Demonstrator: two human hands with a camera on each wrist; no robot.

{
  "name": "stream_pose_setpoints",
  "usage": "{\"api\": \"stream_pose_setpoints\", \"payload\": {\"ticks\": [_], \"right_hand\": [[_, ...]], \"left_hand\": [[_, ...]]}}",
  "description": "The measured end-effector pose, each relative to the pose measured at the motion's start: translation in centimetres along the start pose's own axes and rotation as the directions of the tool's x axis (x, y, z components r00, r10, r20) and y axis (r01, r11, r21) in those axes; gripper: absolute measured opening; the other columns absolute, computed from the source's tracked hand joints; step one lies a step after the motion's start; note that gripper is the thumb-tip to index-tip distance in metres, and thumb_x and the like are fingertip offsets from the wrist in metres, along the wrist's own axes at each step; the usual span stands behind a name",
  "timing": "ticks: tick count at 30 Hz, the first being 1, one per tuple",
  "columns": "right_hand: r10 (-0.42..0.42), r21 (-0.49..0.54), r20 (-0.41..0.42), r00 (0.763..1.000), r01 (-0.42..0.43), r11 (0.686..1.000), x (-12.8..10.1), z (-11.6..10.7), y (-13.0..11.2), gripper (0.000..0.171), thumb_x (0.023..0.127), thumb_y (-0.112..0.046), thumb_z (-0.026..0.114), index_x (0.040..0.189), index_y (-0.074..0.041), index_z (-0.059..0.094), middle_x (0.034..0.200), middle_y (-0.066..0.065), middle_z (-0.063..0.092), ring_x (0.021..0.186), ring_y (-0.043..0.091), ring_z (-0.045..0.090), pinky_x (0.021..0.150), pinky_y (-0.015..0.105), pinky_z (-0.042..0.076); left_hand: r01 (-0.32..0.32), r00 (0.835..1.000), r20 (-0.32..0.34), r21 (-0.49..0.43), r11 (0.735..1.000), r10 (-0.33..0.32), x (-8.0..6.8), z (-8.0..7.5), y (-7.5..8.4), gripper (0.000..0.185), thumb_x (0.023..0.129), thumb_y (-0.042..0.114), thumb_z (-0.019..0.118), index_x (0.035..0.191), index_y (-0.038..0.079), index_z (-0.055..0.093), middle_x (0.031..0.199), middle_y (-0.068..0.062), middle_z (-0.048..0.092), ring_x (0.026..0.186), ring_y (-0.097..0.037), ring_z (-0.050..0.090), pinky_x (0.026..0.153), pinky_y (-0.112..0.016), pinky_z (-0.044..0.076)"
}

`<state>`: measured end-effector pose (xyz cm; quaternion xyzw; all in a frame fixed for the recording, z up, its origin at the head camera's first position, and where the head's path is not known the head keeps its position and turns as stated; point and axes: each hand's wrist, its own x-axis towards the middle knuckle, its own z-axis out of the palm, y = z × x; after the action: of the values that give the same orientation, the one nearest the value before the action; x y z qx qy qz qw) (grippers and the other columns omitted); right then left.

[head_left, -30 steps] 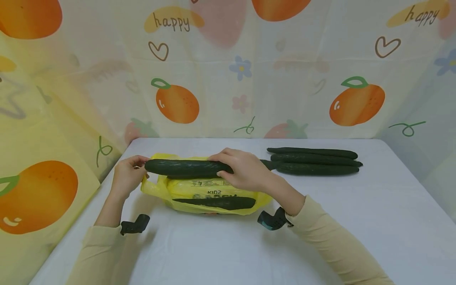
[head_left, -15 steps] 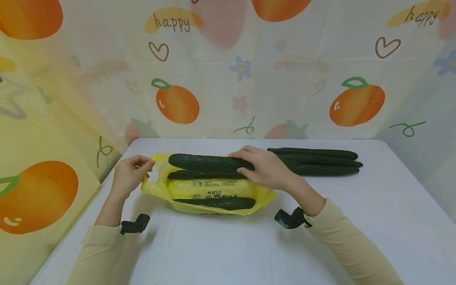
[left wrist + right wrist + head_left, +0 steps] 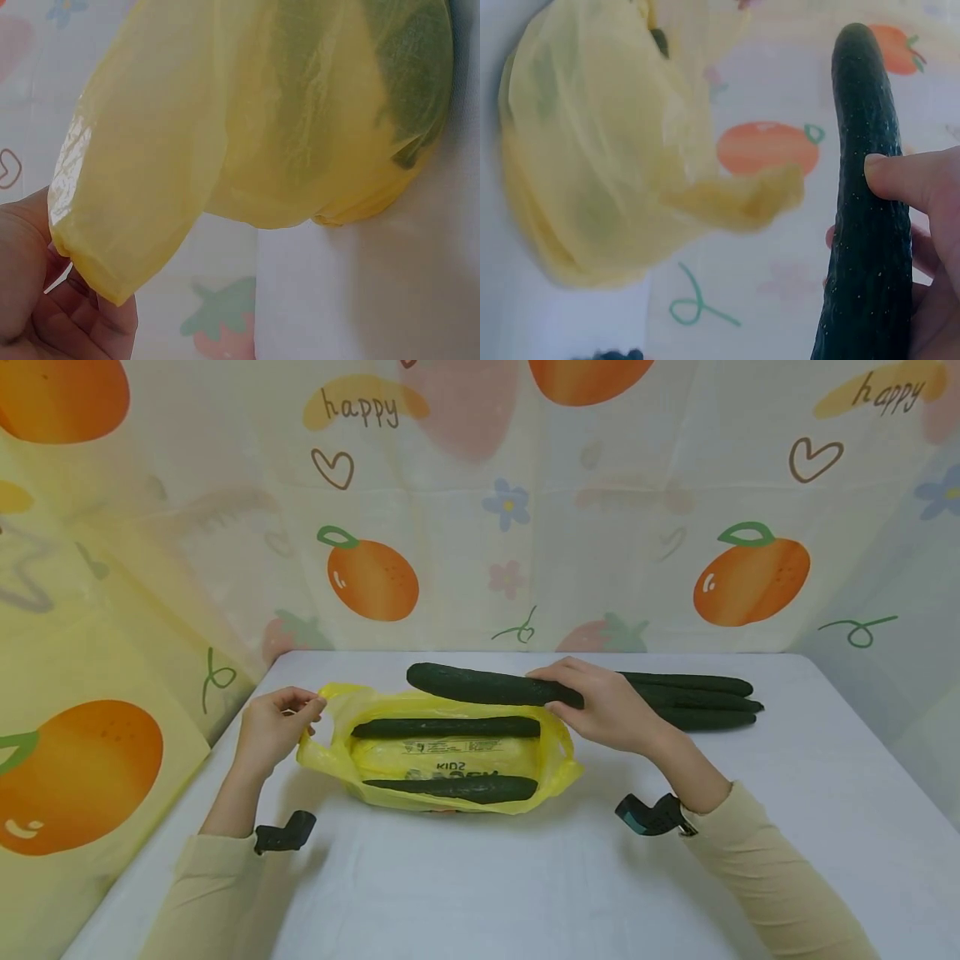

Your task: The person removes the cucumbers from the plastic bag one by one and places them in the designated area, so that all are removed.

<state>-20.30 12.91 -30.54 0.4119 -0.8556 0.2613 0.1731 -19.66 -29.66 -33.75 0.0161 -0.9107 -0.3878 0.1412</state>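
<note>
My right hand (image 3: pixel 603 703) grips a long dark green cucumber (image 3: pixel 480 685) near its right part, holding it over the back right edge of a yellow plastic bag (image 3: pixel 442 756). In the right wrist view the thumb lies along one side of the cucumber (image 3: pixel 864 195), fingers behind it. My left hand (image 3: pixel 277 727) pinches the bag's left handle, and the left wrist view shows that yellow handle (image 3: pixel 135 202) stretched from the fingertips. Inside the bag's mouth, one cucumber (image 3: pixel 446 727) lies along the back and another cucumber (image 3: pixel 465 788) along the front.
Several more cucumbers (image 3: pixel 705 702) lie side by side at the back right of the white table (image 3: pixel 450 885), partly behind my right hand. A fruit-printed curtain (image 3: pixel 600 560) hangs behind the table. Black wrist cameras (image 3: pixel 648 815) sit below both hands.
My right hand has drawn the cucumber to the right and upward, from above the bag toward its right end, uncovering the cucumber at the back of the bag. The left hand stays put.
</note>
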Motion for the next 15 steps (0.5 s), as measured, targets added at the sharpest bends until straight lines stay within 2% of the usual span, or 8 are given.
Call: {"api": "stream_pose_setpoints", "payload": {"ticks": [3,8,13,15], "right_hand": [[0.011,-0.001,-0.004,1.000,-0.011,1.000,-0.5,-0.5,0.7,0.041,0.082,-0.009,0.069,0.121,-0.016,0.058,0.116,0.004,0.059,0.091,0.015,0.058,0.073,0.030,0.051],[0.044,-0.003,-0.016,0.999,-0.044,0.999,-1.5,-1.2,1.7,0.041,0.082,-0.008,0.068,0.121,-0.015,0.058,0.117,0.004,0.059,0.082,0.013,0.055,0.068,0.030,0.048],[0.066,-0.021,-0.044,0.997,-0.067,0.998,-2.7,-1.8,2.8,0.043,0.080,-0.006,0.070,0.120,-0.013,0.058,0.117,0.005,0.059,0.094,0.017,0.058,0.076,0.035,0.050],[0.072,-0.031,-0.052,0.996,-0.074,0.997,-3.2,-2.1,3.2,0.043,0.079,-0.006,0.070,0.120,-0.013,0.058,0.116,0.004,0.060,0.093,0.015,0.058,0.077,0.035,0.050]], "left_hand": [[0.005,1.000,0.005,0.003,1.000,-0.005,0.0,0.0,-0.1,0.028,0.088,0.032,0.061,0.092,0.005,0.066,0.072,-0.003,0.064,0.053,-0.007,0.058,0.045,-0.022,0.046],[0.008,1.000,0.012,-0.001,1.000,-0.008,0.0,-0.1,0.0,0.028,0.088,0.032,0.061,0.092,0.005,0.065,0.075,-0.007,0.065,0.053,-0.007,0.058,0.045,-0.022,0.046],[0.014,1.000,0.011,0.003,1.000,-0.014,0.0,-0.1,0.0,0.028,0.088,0.032,0.061,0.092,0.005,0.065,0.073,-0.003,0.064,0.054,-0.007,0.058,0.046,-0.022,0.046],[0.015,1.000,0.009,0.003,1.000,-0.015,0.0,-0.1,-0.1,0.028,0.088,0.032,0.061,0.092,0.005,0.066,0.072,-0.001,0.063,0.054,-0.007,0.058,0.046,-0.022,0.046]]}}
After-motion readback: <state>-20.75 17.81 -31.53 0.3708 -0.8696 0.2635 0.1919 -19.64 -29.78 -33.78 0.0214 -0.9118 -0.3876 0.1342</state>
